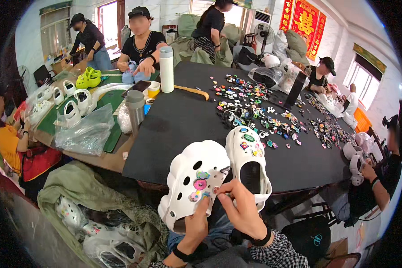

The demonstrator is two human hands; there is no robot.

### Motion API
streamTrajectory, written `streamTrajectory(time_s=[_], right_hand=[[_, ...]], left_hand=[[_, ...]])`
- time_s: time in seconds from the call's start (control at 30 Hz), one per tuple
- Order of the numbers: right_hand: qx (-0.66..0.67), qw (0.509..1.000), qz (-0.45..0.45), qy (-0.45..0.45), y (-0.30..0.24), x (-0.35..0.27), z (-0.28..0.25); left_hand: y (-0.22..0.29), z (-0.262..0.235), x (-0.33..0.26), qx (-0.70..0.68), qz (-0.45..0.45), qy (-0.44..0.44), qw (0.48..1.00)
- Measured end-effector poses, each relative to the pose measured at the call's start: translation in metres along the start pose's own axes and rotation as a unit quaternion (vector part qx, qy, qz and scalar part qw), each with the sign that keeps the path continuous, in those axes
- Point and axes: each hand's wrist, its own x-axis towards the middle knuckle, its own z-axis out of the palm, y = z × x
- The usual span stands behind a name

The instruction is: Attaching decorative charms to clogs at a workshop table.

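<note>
My left hand [195, 230] grips a white clog [177, 190] by its heel end and tilts it up, thumb on the upper. Colourful charms, one a pink ring shape [200, 184], are fixed in its holes. The fingertips of my right hand [245, 212] pinch a small reddish shoe charm [216, 190] against the clog's holed upper; the fingers partly hide it. Beside them, a second white clog [233, 149] rests at the table's edge, its toe decorated with several charms.
Loose charms [245, 116] are spread across the black table [165, 120]. A white bottle [166, 71], a grey tumbler [135, 109] and a backscratcher-like stick [190, 91] stand or lie further left. Wrapped clogs fill a green sack [71, 178] at lower left. Several people work around the tables.
</note>
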Motion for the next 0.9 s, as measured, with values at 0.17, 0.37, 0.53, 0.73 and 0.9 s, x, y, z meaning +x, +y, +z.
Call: streamTrajectory(time_s=[0.17, 0.37, 0.53, 0.73, 0.9], right_hand=[[-0.022, 0.999, -0.048, -0.008, 0.002, 0.005, 0.007], [-0.007, 0.996, 0.034, -0.087, -0.012, 0.002, -0.002], [0.056, 0.996, 0.021, -0.071, 0.005, -0.006, 0.000], [0.241, 0.967, 0.028, -0.083, 0.003, -0.023, 0.003], [0.257, 0.953, 0.036, -0.159, 0.009, -0.026, -0.010]], left_hand=[[0.018, 0.008, -0.003, -0.020, -0.021, 0.011, 1.000], [0.029, 0.003, -0.013, 0.223, 0.257, -0.060, 0.938], [0.035, 0.004, 0.001, 0.424, 0.338, -0.095, 0.835], [0.036, 0.003, 0.002, 0.433, 0.349, -0.117, 0.823], [0.035, -0.002, 0.004, 0.445, 0.353, -0.120, 0.814]])
